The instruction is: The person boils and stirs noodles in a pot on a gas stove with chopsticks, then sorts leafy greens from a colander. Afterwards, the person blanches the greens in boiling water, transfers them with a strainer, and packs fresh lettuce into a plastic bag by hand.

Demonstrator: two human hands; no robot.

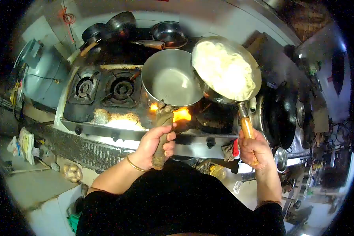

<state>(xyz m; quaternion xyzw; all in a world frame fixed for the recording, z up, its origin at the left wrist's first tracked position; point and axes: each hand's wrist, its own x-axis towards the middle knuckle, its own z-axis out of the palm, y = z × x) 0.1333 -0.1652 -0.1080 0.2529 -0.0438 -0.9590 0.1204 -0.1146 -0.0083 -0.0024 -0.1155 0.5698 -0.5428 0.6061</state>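
Note:
My left hand (157,144) is closed around the thick, cloth-wrapped handle (163,124) of a deep metal pot (155,63). The pot sits over a lit burner, with orange flames (182,114) at its front edge. Its inside is pale, with a bright reflection at the bottom; I cannot tell whether it holds liquid. My right hand (257,149) grips the wooden handle (247,128) of a frying pan (256,78). This pan is tilted beside the pot's right rim and holds a heap of pale, glossy strips (224,70), overexposed in the light.
Two bare burners (122,89) are on the stove's left. Dark pans and a small pan (170,33) with a wooden handle stand along the back. Large dark woks (285,118) lean at right. A red cloth (235,147) hangs at the stove's front edge.

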